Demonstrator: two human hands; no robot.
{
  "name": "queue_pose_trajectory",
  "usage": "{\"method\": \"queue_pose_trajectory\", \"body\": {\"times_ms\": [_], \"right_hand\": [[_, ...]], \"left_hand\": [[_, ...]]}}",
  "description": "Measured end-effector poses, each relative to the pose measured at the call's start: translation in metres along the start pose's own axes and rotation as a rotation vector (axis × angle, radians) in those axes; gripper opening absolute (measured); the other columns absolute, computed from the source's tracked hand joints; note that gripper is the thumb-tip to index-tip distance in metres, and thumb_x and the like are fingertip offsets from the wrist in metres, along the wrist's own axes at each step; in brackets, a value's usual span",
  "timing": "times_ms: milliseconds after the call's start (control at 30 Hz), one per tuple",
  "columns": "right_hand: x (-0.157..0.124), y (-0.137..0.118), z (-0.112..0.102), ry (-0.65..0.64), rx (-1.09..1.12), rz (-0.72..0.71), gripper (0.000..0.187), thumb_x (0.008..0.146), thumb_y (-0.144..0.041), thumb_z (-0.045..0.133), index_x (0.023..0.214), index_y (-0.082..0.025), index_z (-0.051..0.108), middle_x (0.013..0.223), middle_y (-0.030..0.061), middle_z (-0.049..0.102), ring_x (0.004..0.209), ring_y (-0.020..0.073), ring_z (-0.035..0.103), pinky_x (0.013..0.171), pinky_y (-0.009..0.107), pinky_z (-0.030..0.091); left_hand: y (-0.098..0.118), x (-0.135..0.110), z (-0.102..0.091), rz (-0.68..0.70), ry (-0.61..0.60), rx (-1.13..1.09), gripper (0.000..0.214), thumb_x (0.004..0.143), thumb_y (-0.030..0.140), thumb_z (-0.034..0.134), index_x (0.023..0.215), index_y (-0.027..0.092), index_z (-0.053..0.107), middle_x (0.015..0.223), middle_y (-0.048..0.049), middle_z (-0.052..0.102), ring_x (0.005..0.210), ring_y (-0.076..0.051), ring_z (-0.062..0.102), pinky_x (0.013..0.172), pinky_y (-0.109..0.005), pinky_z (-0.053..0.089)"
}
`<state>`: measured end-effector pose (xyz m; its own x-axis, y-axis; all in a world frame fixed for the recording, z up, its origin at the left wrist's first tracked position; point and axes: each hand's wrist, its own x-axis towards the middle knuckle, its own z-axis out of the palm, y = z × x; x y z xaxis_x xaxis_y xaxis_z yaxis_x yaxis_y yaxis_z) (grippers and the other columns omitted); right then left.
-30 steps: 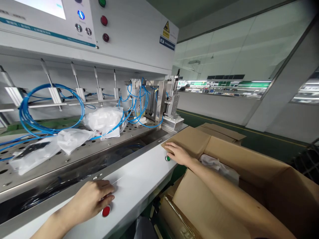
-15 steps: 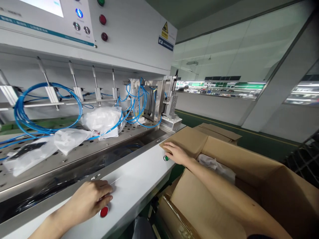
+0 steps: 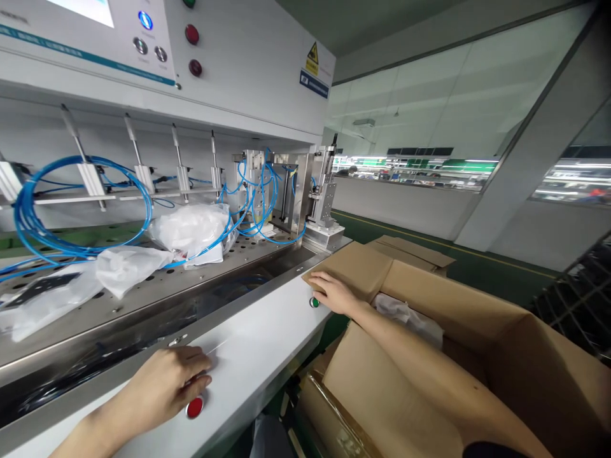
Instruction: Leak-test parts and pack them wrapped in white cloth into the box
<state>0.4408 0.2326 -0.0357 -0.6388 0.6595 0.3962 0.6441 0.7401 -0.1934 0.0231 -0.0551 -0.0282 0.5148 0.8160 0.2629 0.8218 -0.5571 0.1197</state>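
My left hand [image 3: 174,385] rests on the white front panel [image 3: 258,340] of a machine, its fingers loosely bent and the thumb apart from them. Just below that thumb is a red button [image 3: 195,407]; whether they touch is hard to tell. My right hand [image 3: 333,294] lies with fingers stretched out on a flap of a cardboard box [image 3: 356,270], holding nothing. A green button [image 3: 314,303] on the panel shows right beside its thumb. Inside the open box, a white plastic bag [image 3: 410,320] is partly hidden behind my right forearm.
Blue tubing [image 3: 28,216] lies coiled on the perforated metal bed [image 3: 157,286], beside crumpled clear bags [image 3: 191,232]. Vertical rods [image 3: 136,146] hang under the machine's housing [image 3: 248,70]. A metal fixture [image 3: 324,197] stands at the bed's right end. Another carton [image 3: 410,251] sits behind the box.
The whole view has shifted slightly, so everything appears a little further left. Both hands keep their places on the panel and the box flap.
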Motion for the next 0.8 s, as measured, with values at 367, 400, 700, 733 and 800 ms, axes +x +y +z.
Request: {"method": "queue_pose_trajectory", "body": {"times_ms": [367, 400, 700, 733, 800], "right_hand": [[-0.0004, -0.0035, -0.0026, -0.012, 0.002, 0.023, 0.046, 0.095, -0.027, 0.06, 0.14, -0.026, 0.067, 0.154, 0.01, 0.057, 0.136, 0.0314, 0.061, 0.117, 0.052, 0.051], [-0.0005, -0.0041, -0.0032, -0.013, 0.002, 0.025, 0.046, 0.094, -0.027, 0.061, 0.14, -0.026, 0.067, 0.154, 0.0095, 0.057, 0.136, 0.0312, 0.061, 0.117, 0.052, 0.052], [-0.0007, -0.0014, -0.0018, 0.011, -0.003, -0.012, 0.045, 0.094, -0.025, 0.06, 0.138, -0.025, 0.068, 0.152, 0.0104, 0.058, 0.135, 0.0301, 0.061, 0.117, 0.051, 0.052], [-0.0006, -0.001, -0.0015, 0.015, -0.006, -0.017, 0.044, 0.094, -0.025, 0.06, 0.138, -0.026, 0.068, 0.152, 0.0102, 0.059, 0.135, 0.03, 0.061, 0.117, 0.05, 0.052], [-0.0005, -0.0004, -0.001, 0.017, -0.009, -0.02, 0.045, 0.094, -0.025, 0.059, 0.138, -0.025, 0.067, 0.152, 0.0104, 0.058, 0.136, 0.0301, 0.061, 0.117, 0.05, 0.052]], "left_hand": [[0.0013, 0.0018, -0.0019, 0.013, 0.056, -0.036, 0.021, 0.108, 0.032, 0.048, 0.098, 0.026, 0.065, 0.08, -0.0009, 0.066, 0.068, -0.018, 0.063, 0.062, -0.032, 0.036], [0.0014, 0.0019, -0.0022, 0.016, 0.07, -0.042, 0.02, 0.108, 0.032, 0.049, 0.097, 0.026, 0.065, 0.079, -0.0009, 0.066, 0.067, -0.017, 0.063, 0.061, -0.031, 0.037], [0.002, 0.0021, -0.003, 0.028, 0.111, -0.047, 0.02, 0.107, 0.031, 0.051, 0.097, 0.026, 0.067, 0.078, -0.0013, 0.066, 0.065, -0.017, 0.063, 0.059, -0.03, 0.039], [0.0022, 0.0021, -0.0029, 0.027, 0.109, -0.043, 0.02, 0.107, 0.031, 0.05, 0.097, 0.026, 0.067, 0.078, -0.0012, 0.066, 0.065, -0.017, 0.063, 0.059, -0.031, 0.038], [0.0024, 0.002, -0.0026, 0.023, 0.085, -0.026, 0.022, 0.108, 0.031, 0.048, 0.097, 0.026, 0.065, 0.078, -0.0012, 0.066, 0.066, -0.017, 0.062, 0.06, -0.032, 0.037]]}}
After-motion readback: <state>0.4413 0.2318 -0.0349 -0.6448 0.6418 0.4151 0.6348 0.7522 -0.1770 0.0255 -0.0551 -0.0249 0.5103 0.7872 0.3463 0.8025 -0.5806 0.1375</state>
